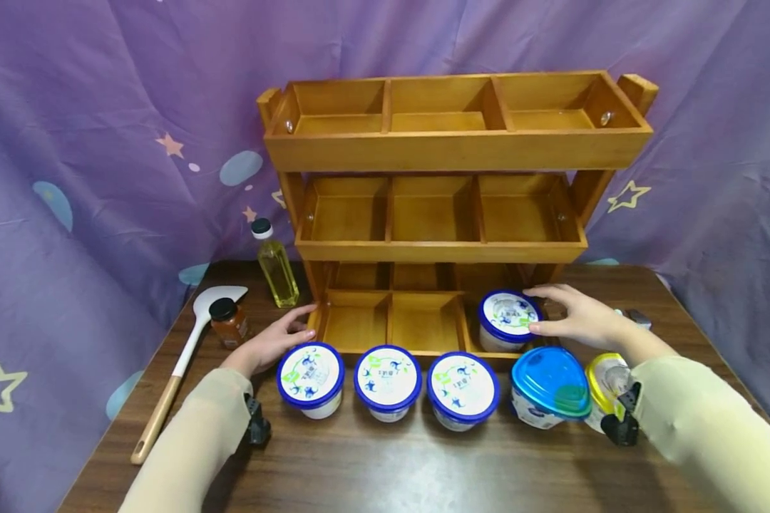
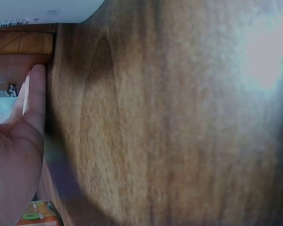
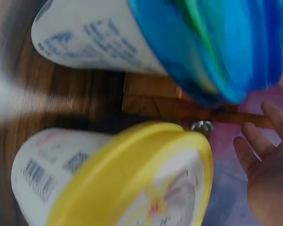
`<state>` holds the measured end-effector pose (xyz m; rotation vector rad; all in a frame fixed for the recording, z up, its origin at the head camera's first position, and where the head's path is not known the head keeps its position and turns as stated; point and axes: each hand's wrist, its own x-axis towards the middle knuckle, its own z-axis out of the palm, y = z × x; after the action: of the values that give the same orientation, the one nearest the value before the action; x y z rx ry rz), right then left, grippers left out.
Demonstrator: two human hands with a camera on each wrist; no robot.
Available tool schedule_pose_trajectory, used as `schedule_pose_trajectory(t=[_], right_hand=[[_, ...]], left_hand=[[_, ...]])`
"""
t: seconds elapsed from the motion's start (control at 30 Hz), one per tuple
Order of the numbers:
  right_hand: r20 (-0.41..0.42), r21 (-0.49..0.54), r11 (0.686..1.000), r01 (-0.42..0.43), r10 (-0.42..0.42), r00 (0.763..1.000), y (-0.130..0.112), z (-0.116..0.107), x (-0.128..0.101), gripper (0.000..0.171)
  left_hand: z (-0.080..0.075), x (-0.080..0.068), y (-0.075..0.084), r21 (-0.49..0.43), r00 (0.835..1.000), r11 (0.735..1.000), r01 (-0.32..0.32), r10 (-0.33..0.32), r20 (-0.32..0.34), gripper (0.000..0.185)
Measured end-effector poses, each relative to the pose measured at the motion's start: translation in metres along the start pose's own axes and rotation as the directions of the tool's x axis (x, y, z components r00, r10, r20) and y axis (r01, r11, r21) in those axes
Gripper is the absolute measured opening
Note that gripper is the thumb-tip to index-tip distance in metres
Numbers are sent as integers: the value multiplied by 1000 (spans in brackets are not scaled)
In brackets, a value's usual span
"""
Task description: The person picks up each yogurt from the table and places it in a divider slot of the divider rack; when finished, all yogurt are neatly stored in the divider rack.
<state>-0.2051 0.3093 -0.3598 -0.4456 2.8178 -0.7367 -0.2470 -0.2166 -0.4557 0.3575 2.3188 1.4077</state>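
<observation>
Nothing is gripped by either hand: in the head view the left hand (image 1: 271, 344) is laid with straight fingers against the left end of the wooden rack's (image 1: 452, 153) bottom tier, while the right hand (image 1: 576, 318) is spread open at the right end, its fingers just beside a blue-rimmed tub (image 1: 508, 318) seated in the tier's right compartment; whether the tub is actually touched cannot be told. Three more round tubs with blue rims (image 1: 388, 381) are lined up on the table (image 1: 385, 463) in front of the rack, followed to the right by a blue-lidded cup (image 1: 550, 387) and a yellow-lidded cup (image 1: 606, 385). An oil bottle (image 1: 274, 264), a small brown jar (image 1: 227, 322) and a white spatula (image 1: 186, 356) are seen at the left. In the left wrist view the left hand (image 2: 16, 155) is shown open, a fingertip (image 2: 36, 75) set against the rack's wooden edge (image 2: 21, 43) above the table's grain (image 2: 170, 132). In the right wrist view the right hand (image 3: 269, 169) is seen with fingers relaxed and holding nothing, beside the blurred blue-lidded cup (image 3: 179, 42) and the yellow-lidded cup (image 3: 132, 179).
</observation>
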Motion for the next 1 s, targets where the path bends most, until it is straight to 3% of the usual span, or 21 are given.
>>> schedule_pose_trajectory(t=[0.67,1.0], right_hand=[[28,10,1000,16,-16,999,28,-20,-59,64],[52,49,999,-11,9,999,51,-16,-85,53]], left_hand=[[-3,-5,2,-23,1000,999,30,-30,1,67],[0,0,1,-34,1000,999,-8,9,15,67]])
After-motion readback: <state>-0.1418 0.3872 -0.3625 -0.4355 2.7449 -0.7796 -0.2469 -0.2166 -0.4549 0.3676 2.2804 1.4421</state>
